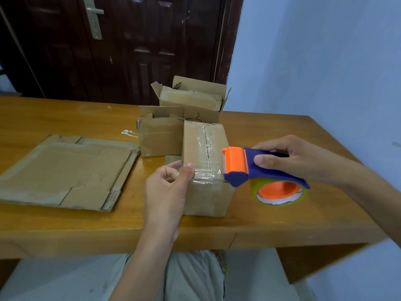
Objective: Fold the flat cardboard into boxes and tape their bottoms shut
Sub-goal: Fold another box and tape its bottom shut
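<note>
A small cardboard box (204, 146) stands bottom-up on the wooden table (65, 224), with clear tape along its centre seam. My left hand (167, 187) holds its near left corner, thumb pressing the tape end on the top edge. My right hand (288, 157) grips a blue and orange tape dispenser (249, 168) whose orange cutter end sits at the box's near right top edge. The tape roll hangs just right of the box. Flat cardboard (65, 172) lies on the table to the left.
Two folded open-topped boxes stand behind: a small one (160, 135) and a larger one (191, 101) at the table's far edge. A dark wooden door (108, 51) and a blue wall (314, 61) lie beyond. My legs show beneath the table's near edge.
</note>
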